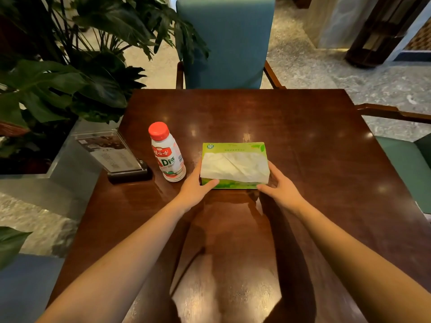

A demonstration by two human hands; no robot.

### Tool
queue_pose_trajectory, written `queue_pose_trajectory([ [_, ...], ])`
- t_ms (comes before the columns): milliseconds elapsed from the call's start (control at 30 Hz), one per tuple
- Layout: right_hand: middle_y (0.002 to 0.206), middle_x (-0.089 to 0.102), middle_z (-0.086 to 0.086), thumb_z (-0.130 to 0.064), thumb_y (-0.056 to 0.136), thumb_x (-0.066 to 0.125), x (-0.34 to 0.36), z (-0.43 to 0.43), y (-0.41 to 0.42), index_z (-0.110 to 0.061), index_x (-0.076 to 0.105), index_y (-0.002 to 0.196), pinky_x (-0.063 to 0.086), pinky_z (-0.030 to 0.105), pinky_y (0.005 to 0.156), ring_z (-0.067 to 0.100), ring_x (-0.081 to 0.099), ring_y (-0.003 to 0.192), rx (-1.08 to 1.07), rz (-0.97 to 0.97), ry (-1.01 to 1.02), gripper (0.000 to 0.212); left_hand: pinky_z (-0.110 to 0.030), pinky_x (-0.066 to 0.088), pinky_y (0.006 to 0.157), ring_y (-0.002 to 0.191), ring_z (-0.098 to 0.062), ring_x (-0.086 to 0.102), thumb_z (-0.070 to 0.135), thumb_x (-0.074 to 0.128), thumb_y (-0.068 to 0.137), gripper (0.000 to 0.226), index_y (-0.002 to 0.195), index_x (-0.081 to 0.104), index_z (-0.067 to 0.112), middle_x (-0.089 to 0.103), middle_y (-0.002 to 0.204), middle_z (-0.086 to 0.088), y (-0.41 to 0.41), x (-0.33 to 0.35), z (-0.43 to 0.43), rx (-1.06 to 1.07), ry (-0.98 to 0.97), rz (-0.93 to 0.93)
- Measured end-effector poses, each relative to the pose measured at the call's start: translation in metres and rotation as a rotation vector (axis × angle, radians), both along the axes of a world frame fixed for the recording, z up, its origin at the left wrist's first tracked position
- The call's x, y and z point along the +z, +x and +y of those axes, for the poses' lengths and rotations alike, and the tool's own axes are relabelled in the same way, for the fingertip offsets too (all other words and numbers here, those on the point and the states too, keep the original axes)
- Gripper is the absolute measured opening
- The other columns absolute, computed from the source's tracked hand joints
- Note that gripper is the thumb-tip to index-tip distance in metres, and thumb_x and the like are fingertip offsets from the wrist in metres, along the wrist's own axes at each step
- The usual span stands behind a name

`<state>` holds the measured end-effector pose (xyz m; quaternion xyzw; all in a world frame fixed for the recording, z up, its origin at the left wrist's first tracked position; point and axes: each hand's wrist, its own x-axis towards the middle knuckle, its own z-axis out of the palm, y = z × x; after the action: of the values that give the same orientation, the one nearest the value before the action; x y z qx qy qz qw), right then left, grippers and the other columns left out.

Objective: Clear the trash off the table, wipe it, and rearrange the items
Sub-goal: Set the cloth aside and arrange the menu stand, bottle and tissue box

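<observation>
A green tissue pack [234, 165] with white tissue showing on top lies near the middle of the dark wooden table [303, 148]. My left hand [194, 188] grips its left end and my right hand [281, 188] grips its right end, thumbs on the near side. A white drink bottle [168, 155] with a red cap stands upright just left of the pack, close to my left hand but apart from it. Further left, an acrylic sign holder [114, 155] on a black base stands at the table's left edge.
A teal chair [225, 43] faces me across the table. Another chair's wooden armrest [394, 113] and green seat [405, 164] are at the right. A large leafy plant [70, 73] in a planter crowds the table's left side.
</observation>
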<state>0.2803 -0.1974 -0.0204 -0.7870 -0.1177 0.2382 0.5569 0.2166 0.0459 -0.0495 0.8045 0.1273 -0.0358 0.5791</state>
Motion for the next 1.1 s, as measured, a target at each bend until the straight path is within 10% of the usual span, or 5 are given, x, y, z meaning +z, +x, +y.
queue_pose_trajectory([
  [500, 0.137, 0.049, -0.009, -0.014, 0.08, 0.073, 0.0, -0.005, 0.008, -0.025, 0.031, 0.146, 0.048, 0.013, 0.088, 0.01, 0.049, 0.125, 0.064, 0.085, 0.035, 0.079, -0.033, 0.043, 0.105, 0.124, -0.008, 0.049, 0.057, 0.07, 0.066, 0.09, 0.142, 0.028, 0.033, 0.051, 0.137, 0.011, 0.001, 0.004, -0.005, 0.007, -0.074, -0.029],
  [600, 0.137, 0.052, -0.007, -0.044, 0.083, 0.065, 0.004, 0.002, 0.014, -0.024, 0.039, 0.141, 0.044, 0.026, 0.093, 0.015, 0.05, 0.124, -0.029, -0.007, -0.121, 0.067, -0.04, 0.042, 0.107, 0.123, -0.01, 0.051, 0.057, 0.061, 0.078, 0.074, 0.14, 0.032, 0.031, 0.053, 0.135, 0.009, 0.004, 0.003, -0.005, 0.057, -0.078, 0.004],
  [767, 0.137, 0.055, -0.002, -0.033, 0.081, 0.072, -0.005, 0.003, 0.017, -0.021, 0.042, 0.14, 0.047, 0.038, 0.101, 0.018, 0.055, 0.121, -0.112, -0.109, -0.182, 0.067, -0.04, 0.046, 0.102, 0.122, -0.014, 0.051, 0.043, 0.063, 0.083, 0.067, 0.141, 0.033, 0.025, 0.052, 0.135, 0.004, 0.006, 0.002, -0.007, 0.125, 0.029, -0.016],
  [1100, 0.133, 0.058, -0.004, -0.017, 0.088, 0.064, 0.0, 0.0, 0.009, -0.025, 0.045, 0.14, 0.04, 0.006, 0.083, 0.007, 0.051, 0.12, -0.183, -0.17, -0.116, 0.056, -0.038, 0.046, 0.102, 0.12, -0.01, 0.052, 0.04, 0.067, 0.081, 0.066, 0.139, 0.035, 0.03, 0.054, 0.132, 0.01, 0.005, 0.007, -0.017, 0.158, -0.015, -0.07],
])
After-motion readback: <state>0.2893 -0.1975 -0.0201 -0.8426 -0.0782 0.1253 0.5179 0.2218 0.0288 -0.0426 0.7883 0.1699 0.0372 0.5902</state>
